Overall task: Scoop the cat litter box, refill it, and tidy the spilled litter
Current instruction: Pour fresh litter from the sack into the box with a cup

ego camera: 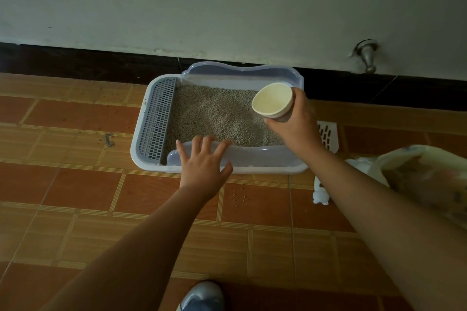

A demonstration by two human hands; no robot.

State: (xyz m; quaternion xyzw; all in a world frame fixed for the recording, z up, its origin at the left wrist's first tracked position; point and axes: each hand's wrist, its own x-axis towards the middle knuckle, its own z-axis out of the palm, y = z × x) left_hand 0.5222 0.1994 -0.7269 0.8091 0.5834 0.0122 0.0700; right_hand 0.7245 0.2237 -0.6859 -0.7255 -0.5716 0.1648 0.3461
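Observation:
A pale blue-grey litter box (141, 139) stands on the tiled floor against the wall, holding grey litter (214, 113) and a slotted grid step (158, 118) at its left end. My left hand (204, 163) rests with spread fingers on the box's near raised rim. My right hand (294, 121) grips a cream paper cup (273, 100) tipped on its side over the box's right part; the cup's inside looks empty. A few spilled grains (238, 197) lie on the floor in front of the box.
A white slotted scoop (328, 134) lies right of the box. A litter bag (424, 179) stands open at the right edge, with a small white object (321, 195) beside it. A metal door stopper (367, 58) sticks out of the wall. Small dark debris (109, 139) lies left. My shoe (202, 296) shows below.

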